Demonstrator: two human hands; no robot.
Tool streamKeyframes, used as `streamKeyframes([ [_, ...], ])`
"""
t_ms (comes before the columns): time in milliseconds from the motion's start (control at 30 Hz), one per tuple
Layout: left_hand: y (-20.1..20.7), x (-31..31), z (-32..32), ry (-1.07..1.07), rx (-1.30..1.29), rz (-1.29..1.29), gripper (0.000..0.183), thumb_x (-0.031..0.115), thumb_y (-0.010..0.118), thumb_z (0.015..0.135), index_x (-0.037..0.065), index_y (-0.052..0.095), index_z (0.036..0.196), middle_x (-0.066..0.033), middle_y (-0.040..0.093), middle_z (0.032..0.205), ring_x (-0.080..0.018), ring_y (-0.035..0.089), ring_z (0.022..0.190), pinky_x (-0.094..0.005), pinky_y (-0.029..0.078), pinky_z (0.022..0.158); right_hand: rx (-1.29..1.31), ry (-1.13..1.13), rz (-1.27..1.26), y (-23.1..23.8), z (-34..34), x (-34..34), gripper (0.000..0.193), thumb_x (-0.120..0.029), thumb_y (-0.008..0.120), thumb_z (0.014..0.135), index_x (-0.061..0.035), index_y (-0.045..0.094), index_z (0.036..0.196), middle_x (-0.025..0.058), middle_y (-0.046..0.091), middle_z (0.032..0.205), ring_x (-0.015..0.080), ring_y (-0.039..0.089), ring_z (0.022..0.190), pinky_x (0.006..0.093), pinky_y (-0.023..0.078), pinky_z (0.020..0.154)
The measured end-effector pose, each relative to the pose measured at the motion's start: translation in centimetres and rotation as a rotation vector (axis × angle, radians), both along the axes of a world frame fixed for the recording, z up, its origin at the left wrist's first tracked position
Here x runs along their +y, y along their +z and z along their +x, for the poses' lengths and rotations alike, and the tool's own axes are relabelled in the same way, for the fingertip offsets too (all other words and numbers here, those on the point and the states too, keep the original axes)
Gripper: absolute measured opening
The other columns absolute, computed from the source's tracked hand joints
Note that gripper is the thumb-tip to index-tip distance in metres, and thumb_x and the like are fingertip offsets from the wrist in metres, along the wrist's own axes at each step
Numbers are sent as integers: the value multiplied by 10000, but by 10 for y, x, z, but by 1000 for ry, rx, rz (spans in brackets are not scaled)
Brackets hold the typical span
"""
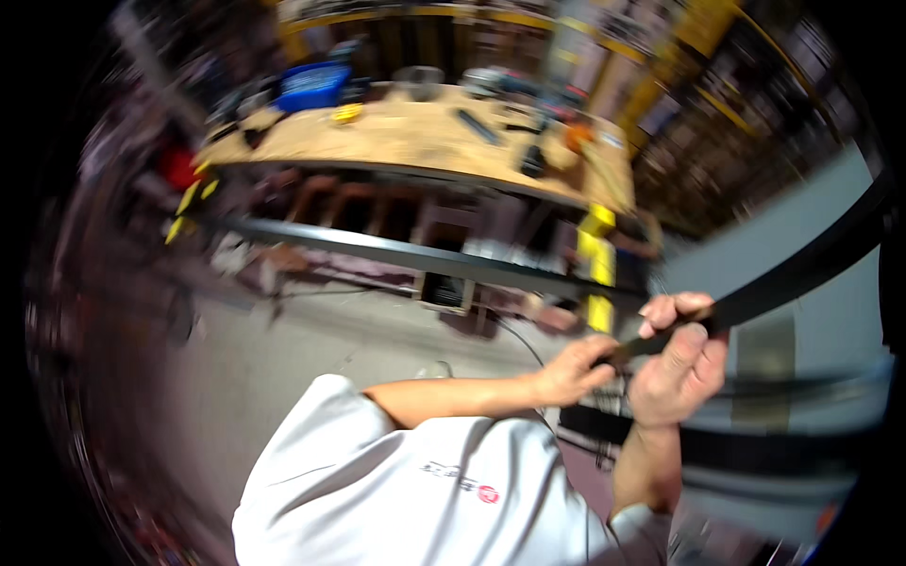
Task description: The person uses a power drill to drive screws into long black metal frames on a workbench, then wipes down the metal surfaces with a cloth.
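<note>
A long black strip (802, 274), wide and flat-looking, runs from my hands toward the upper right edge of the view. Motion blur hides whether it is stiff or soft. At its near end, the fingers of my left hand (572, 370) are closed on the tip. My right hand (675, 373) wraps round it just beyond, thumb on top and fingertips curled over the far side. More dark bars (774, 448) lie blurred below and to the right of my right hand.
Ahead stands a wooden-topped workbench (406, 137) bearing a blue bin (313, 87), a yellow item (347, 113) and several blurred tools. A grey metal bar (396, 249) crosses before it, near a yellow post (598, 269). At right is a large grey panel (802, 222).
</note>
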State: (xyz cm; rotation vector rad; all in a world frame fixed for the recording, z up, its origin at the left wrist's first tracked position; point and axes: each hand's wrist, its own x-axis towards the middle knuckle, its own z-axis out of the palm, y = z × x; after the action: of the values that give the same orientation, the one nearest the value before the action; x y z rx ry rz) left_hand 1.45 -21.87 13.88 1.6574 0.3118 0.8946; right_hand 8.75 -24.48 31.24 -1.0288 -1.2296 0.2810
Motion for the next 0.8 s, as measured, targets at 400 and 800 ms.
streamKeyframes([
  [400, 145, 103, -343, 682, -831, -470, 316, 255, 566, 1047, -45, 618, 1134, -119, 683, 874, -218, 687, 690, -302, 547, 572, -706, 481, -759, -154, -88, -15, 623, -359, 683, 956, 74, 517, 1372, 328, 585, 1306, 515, 563, 1204, 509, 461, 1036],
  [800, -56, 202, -524, 1240, -960, -662, 180, 140, 550, 1017, -36, 567, 985, -142, 623, 852, -247, 627, 691, -379, 572, 644, -1125, 167, -735, -165, 39, -58, 262, -292, 652, 995, -59, 692, 1108, 194, 692, 988, 430, 662, 874, 492, 536, 755],
])
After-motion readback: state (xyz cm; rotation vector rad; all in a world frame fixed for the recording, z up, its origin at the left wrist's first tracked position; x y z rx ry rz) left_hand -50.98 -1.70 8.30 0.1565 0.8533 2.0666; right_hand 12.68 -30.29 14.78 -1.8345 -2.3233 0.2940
